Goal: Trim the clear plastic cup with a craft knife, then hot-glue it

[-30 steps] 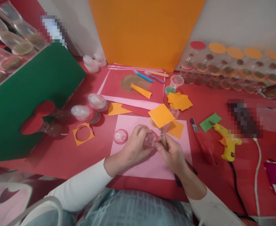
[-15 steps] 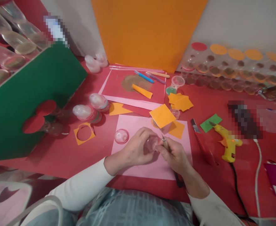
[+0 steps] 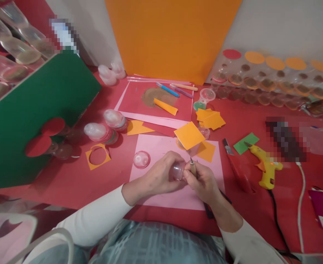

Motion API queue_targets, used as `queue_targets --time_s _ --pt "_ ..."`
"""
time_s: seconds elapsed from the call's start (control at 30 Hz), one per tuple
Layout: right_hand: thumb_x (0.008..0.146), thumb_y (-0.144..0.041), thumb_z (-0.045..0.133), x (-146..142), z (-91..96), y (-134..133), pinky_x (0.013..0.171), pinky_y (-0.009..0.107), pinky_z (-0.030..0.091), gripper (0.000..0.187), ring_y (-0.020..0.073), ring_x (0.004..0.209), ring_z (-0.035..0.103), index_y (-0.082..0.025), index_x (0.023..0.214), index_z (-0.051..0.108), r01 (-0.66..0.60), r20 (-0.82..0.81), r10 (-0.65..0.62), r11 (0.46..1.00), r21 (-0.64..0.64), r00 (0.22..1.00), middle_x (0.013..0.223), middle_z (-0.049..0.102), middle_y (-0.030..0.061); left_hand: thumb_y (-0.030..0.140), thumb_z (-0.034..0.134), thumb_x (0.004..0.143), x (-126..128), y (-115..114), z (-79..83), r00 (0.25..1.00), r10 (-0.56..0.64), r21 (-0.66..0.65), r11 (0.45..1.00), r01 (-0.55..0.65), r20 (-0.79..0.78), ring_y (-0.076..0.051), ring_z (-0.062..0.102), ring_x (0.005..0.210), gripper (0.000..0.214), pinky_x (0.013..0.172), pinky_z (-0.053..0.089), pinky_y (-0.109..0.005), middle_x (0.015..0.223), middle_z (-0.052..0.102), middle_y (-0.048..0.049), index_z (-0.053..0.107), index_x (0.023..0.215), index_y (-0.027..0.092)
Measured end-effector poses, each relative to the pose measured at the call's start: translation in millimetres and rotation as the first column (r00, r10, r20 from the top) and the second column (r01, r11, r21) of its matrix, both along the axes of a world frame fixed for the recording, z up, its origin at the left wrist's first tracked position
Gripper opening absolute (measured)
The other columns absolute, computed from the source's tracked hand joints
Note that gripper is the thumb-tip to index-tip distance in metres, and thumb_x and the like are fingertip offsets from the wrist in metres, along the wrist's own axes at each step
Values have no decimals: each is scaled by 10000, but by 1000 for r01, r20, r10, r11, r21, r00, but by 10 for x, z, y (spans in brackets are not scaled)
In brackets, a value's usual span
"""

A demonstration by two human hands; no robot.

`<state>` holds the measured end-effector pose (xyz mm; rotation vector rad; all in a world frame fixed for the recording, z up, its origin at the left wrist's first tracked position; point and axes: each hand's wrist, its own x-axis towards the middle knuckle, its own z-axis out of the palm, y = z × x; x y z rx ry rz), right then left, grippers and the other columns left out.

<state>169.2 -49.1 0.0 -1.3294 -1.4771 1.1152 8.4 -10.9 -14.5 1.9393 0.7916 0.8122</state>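
My left hand [image 3: 161,176] is closed around a small clear plastic cup [image 3: 177,171], held on its side above a pink paper sheet [image 3: 161,146]. My right hand [image 3: 202,181] pinches a thin tool with a metal tip [image 3: 192,165], a black cord trailing from it, and the tip touches the cup's rim. A clear round lid [image 3: 141,159] lies on the pink sheet left of my hands. An orange paper square [image 3: 189,135] rests on another clear cup just beyond my hands.
A yellow glue gun [image 3: 264,167], a craft knife [image 3: 227,146] and a green scrap [image 3: 245,142] lie to the right. Stacked clear cups [image 3: 101,132], a cut-out orange square [image 3: 97,156] and a green board [image 3: 32,113] sit left. Pens and a red sheet [image 3: 156,99] lie behind.
The cup has been turned slightly in my left hand, and the tool tip has shifted a little along its rim. Nothing else on the table has moved.
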Motion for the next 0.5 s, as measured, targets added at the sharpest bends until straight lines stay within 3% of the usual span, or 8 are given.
queue_targets --time_s 0.2,0.5 --pt "831 -269 500 14 -43 -5 462 213 314 316 86 482 337 -240 596 290 35 52 -34 999 -28 998 529 342 -71 317 737 718 9 -2 -43 999 30 -42 999 -29 16 -189 618 876 439 732 536 -341 1013 557 -66 440 1021 205" --pt "838 -303 528 18 -23 14 512 224 393 189 107 523 446 -231 680 454 56 21 -55 996 -67 998 578 463 -54 320 739 701 4 -1 -13 996 77 -82 993 -81 -50 -193 612 871 434 729 526 -339 1002 572 -59 456 1011 207"
